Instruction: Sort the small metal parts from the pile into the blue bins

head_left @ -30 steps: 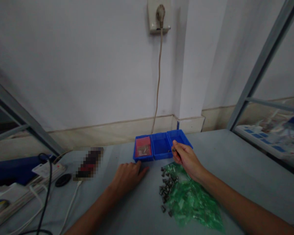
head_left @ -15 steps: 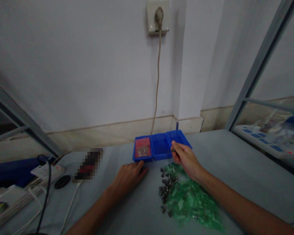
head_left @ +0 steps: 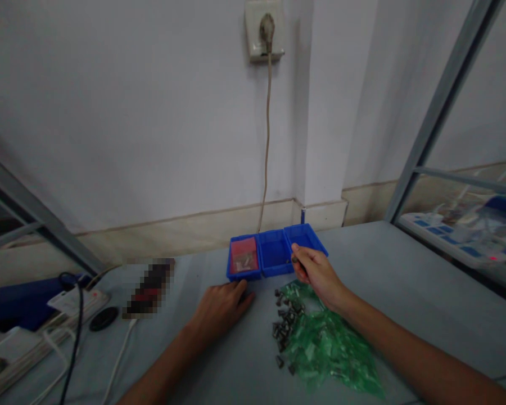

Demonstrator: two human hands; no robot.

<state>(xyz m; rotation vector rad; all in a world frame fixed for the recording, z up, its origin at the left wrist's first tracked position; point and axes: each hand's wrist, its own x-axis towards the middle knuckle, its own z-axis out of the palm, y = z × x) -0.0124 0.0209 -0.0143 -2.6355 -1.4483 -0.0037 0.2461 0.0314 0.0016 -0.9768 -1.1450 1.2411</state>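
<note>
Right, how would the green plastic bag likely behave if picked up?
The green plastic bag would probably sag, since its film lies crumpled. Its glossy highlights suggest it may feel slippery. Lifting it might disturb the small pieces along its edge.

The left forearm (head_left: 172, 354) slants inward to the left hand (head_left: 223, 306), which lies palm down, fingers loosely bent, thumb (head_left: 247, 304) angled out. The right forearm (head_left: 405, 343) extends inward; the right hand (head_left: 318, 275) is curled, its thumb pinching against the bent fingers.
</note>
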